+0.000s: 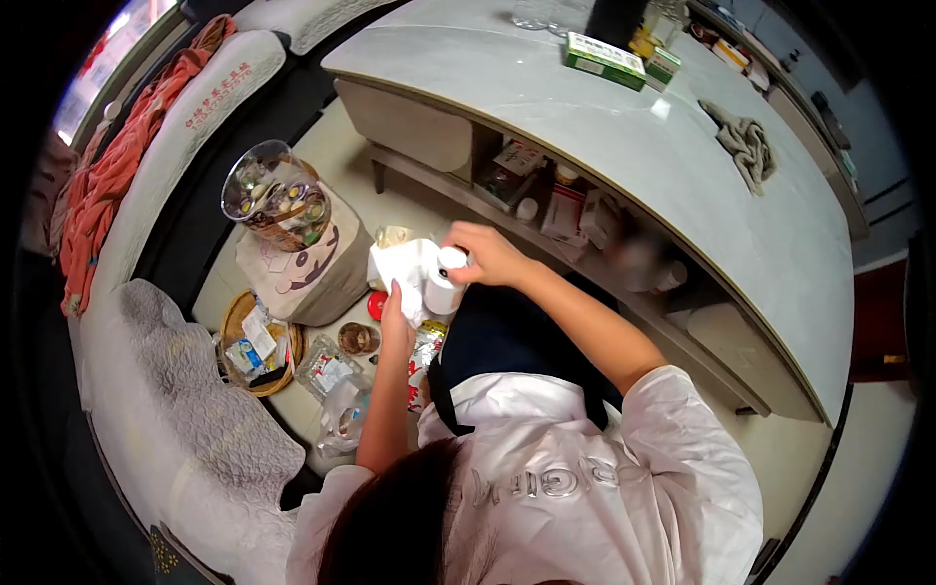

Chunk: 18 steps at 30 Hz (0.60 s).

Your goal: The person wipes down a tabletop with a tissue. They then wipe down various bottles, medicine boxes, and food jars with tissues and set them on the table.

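My left hand (396,317) is closed on a white cloth or tissue (408,273), which hangs over its fingers. Beside it, my right hand (487,253) grips a white bottle (445,292) with a white cap, its fingers wrapped around the upper part. The cloth lies against the bottle's left side. On the floor below are a round red item (377,305), a brown-filled jar (359,338) and a shiny printed packet (427,343). A pale yellowish container (394,236) stands just behind the cloth, partly hidden by it.
A fabric stool (336,278) carries a clear bucket (261,175) of mixed items. Near it sit a wicker basket (297,341), a clear plastic container (327,369) and a plastic bag (343,414). A table (468,49) with a shelf of boxes curves along the right; a sofa (185,409) borders the left.
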### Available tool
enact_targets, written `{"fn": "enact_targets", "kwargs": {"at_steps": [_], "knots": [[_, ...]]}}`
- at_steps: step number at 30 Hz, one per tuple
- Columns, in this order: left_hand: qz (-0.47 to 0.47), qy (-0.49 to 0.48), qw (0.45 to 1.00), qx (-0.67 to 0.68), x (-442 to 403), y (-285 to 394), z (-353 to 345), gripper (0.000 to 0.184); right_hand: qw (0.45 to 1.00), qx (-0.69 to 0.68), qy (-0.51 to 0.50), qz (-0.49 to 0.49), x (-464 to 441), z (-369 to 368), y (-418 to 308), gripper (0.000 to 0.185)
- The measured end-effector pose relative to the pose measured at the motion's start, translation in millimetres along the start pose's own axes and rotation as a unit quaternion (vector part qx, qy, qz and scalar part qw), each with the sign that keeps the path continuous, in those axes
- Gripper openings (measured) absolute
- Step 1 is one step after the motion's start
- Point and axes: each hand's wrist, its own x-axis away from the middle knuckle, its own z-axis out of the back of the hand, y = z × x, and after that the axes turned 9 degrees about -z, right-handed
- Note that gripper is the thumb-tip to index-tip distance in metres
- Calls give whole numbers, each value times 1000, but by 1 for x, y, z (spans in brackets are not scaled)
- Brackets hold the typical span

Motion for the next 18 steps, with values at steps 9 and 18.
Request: {"fn": "enact_targets", "kwargs": {"at_steps": [9,18], "knots": [[88,-89,981,145,5,17,-125,46,992,-11,121,-29,15,74,-24,29],[-139,-66,988,-12,26,-4,-188,46,872,-364,302,-126,44,67,-20,41]]}}
